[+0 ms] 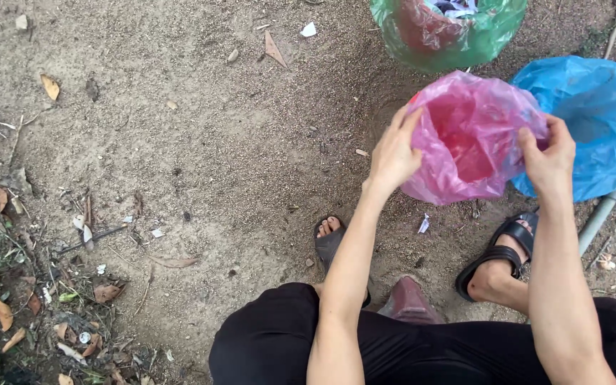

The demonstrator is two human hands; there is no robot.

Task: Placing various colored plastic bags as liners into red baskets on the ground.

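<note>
Both hands pinch the pink bag (468, 139) rim, upper right of frame: left hand (393, 153) on one side, right hand (550, 160) on the other. Best to grip evenly & pull mouth wide. Blue bag (600, 117) & green bag (450, 32) sit close. Bare dirt (201, 142), outdoors; dry leaves (51, 306) lower left.

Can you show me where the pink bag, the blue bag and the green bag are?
Pink plastic bag (465, 142): head view, on its open inside.
Blue plastic bag (600, 114): head view, on its crinkled upper side.
Green plastic bag (479, 36): head view, on its right wall.
</note>
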